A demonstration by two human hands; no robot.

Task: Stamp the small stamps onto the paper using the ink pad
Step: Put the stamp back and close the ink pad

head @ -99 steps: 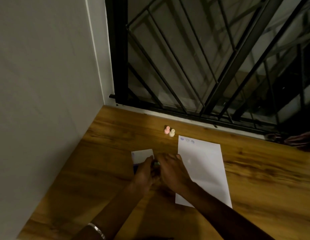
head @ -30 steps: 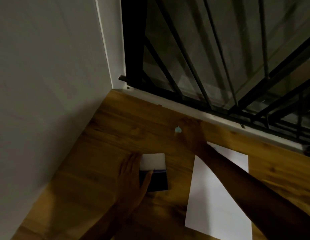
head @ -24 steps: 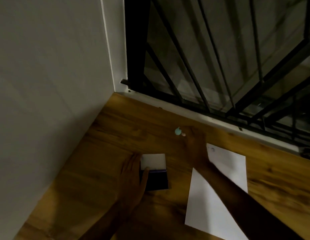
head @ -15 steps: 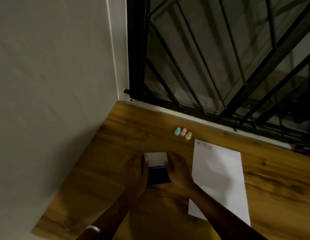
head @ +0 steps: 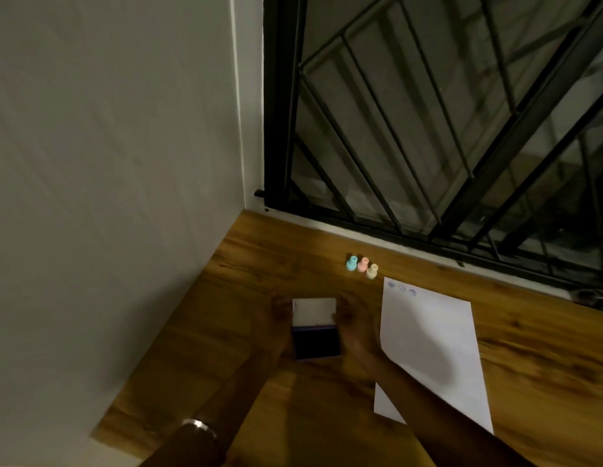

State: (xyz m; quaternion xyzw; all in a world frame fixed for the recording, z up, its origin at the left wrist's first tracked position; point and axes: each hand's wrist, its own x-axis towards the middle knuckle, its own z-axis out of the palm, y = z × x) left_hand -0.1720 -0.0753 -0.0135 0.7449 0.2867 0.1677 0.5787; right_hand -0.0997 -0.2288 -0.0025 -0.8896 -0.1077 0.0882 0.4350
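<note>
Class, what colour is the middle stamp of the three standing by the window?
Pink, seen in the head view.

We look down into a dim corner. A plain pale wall (head: pixel 108 163) fills the view from 7 to 11 o'clock. From 12 to 3 o'clock stands a black metal grille (head: pixel 428 129) of upright and slanted bars, with glass behind it that shows faint reflections. A white sill (head: pixel 377 235) runs along its foot. Below, from 3 to 7 o'clock, lies a wood-grain floor (head: pixel 259 281), warm brown with darker streaks. The light is low, and soft shadows fall across the boards.
</note>
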